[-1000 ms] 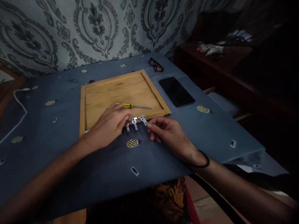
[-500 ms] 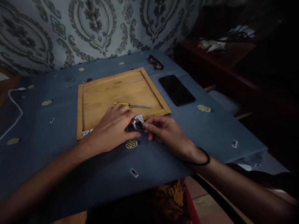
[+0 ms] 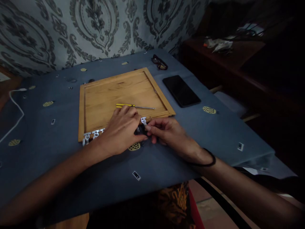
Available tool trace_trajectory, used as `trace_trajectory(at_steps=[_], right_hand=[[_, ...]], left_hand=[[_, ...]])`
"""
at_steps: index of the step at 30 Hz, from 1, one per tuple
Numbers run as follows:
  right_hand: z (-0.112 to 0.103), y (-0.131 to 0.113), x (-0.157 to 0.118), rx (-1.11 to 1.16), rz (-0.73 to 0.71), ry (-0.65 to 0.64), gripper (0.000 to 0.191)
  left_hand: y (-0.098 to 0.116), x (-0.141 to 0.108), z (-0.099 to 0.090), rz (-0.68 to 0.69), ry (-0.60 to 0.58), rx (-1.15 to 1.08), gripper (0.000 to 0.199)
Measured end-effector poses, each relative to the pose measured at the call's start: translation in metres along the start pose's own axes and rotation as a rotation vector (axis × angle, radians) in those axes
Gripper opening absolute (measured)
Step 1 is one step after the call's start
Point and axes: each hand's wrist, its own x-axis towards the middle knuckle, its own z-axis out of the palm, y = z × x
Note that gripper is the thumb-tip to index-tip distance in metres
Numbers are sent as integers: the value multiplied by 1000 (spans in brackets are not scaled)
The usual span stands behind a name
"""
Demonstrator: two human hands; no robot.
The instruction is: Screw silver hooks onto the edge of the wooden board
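Note:
A framed wooden panel (image 3: 114,92) lies on the blue tablecloth, with several metal hinges (image 3: 95,133) along its near edge. My left hand (image 3: 122,130) rests over that edge, thumb apart from the fingers; its fingertips are partly hidden. Between thumb and fingers, my right hand (image 3: 166,132) pinches the near end of a metal hinge (image 3: 143,121) at the panel's near right part. A yellow-handled screwdriver (image 3: 125,105) lies on the panel just beyond my left hand, its shaft pointing right.
A black phone (image 3: 181,91) lies right of the panel, with dark-framed glasses (image 3: 159,62) behind it. A white cable (image 3: 17,103) runs along the left side. Dark furniture (image 3: 238,57) stands at the right, beyond the table.
My left hand has shifted slightly right along the near edge, uncovering more of the hinges at the left. My right hand keeps its pinch in nearly the same place.

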Motion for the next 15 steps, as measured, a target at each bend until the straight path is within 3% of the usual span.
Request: trace_trajectory(at_steps=[10, 15], right_hand=[[-3, 3, 3, -12, -7, -31, 41], [-4, 4, 1, -51, -43, 32, 30]], left_hand=[[1, 1, 7, -11, 58, 32, 40], [2, 1, 9, -26, 93, 26, 37]])
